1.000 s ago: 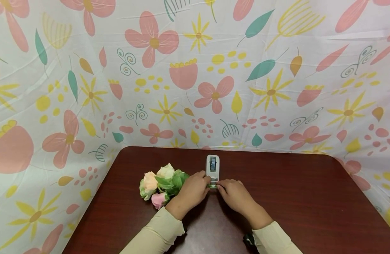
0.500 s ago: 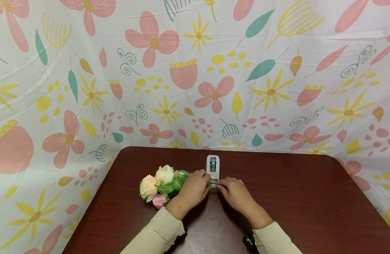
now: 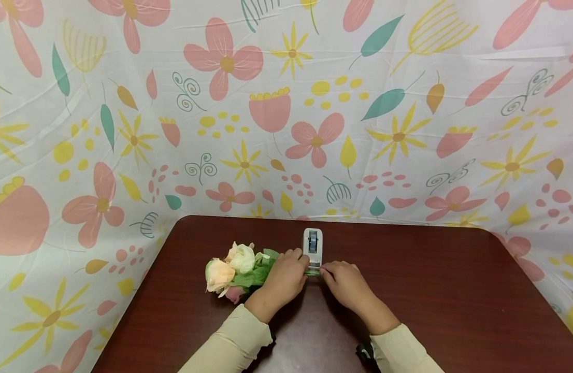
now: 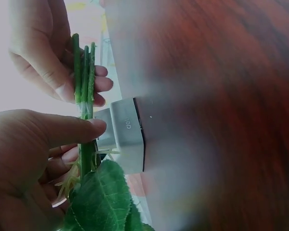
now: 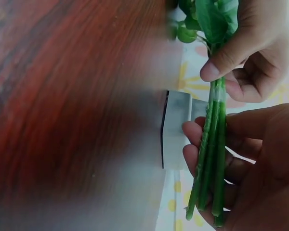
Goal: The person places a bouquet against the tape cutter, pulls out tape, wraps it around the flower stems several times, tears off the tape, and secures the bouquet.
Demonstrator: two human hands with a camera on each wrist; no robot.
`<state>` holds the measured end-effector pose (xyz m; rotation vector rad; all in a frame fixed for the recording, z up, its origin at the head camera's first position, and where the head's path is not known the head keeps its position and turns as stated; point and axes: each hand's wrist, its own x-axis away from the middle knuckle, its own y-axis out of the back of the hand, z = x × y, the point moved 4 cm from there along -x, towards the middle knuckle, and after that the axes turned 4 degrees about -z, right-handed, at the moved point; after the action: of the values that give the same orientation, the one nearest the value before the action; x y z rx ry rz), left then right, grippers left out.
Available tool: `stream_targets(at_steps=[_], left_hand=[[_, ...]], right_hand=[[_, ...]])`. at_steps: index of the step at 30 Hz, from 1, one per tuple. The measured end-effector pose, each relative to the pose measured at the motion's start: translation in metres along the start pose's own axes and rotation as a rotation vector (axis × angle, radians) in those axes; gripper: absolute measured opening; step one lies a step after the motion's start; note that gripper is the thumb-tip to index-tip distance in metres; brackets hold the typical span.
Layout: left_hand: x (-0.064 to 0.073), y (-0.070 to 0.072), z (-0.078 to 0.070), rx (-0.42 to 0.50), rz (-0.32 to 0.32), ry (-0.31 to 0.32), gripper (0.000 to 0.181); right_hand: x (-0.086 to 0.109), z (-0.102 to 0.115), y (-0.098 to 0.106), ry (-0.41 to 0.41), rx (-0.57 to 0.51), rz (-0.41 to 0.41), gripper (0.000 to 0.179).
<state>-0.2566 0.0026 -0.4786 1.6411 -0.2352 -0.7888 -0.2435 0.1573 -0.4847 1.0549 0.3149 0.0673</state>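
Observation:
A bunch of artificial roses, with a peach rose (image 3: 219, 275), a white rose (image 3: 242, 258) and a partly hidden pink rose (image 3: 234, 293), lies to the left in the head view. My left hand (image 3: 284, 277) grips its green stems (image 5: 214, 159), thumb and fingers pinching them below the leaves (image 4: 103, 199). Clear tape (image 4: 85, 108) circles the stems just beyond that thumb. Against the tape and stems, my right hand (image 3: 347, 287) holds its curled fingers behind the cut ends. A white tape dispenser (image 3: 313, 244) stands directly beyond both hands.
The dark red-brown table (image 3: 431, 280) reaches to a floral cloth (image 3: 286, 114) hung behind it and at the left. The dispenser's roll of tape (image 3: 313, 240) faces up.
The bunch has turned about its stems: the pink rose has rolled down and under, and the white and peach roses have shifted. Both hands stay in nearly the same place.

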Motion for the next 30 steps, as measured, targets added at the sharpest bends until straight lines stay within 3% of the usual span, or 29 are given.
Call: stream_targets(at_steps=[15, 24, 30], left_hand=[[0.0004, -0.0049, 0.0010, -0.017, 0.029, 0.055, 0.019], [-0.0003, -0.0076, 0.0018, 0.058, 0.055, 0.078, 0.007], [0.0000, -0.0077, 0.0026, 0.060, 0.063, 0.102, 0.013]], right_hand=[[-0.0017, -0.0021, 0.0000, -0.020, -0.078, 0.022, 0.016], [-0.0022, -0.0045, -0.0004, -0.037, -0.090, 0.046, 0.016], [-0.0019, -0.0047, -0.0006, -0.043, -0.094, 0.040, 0.017]])
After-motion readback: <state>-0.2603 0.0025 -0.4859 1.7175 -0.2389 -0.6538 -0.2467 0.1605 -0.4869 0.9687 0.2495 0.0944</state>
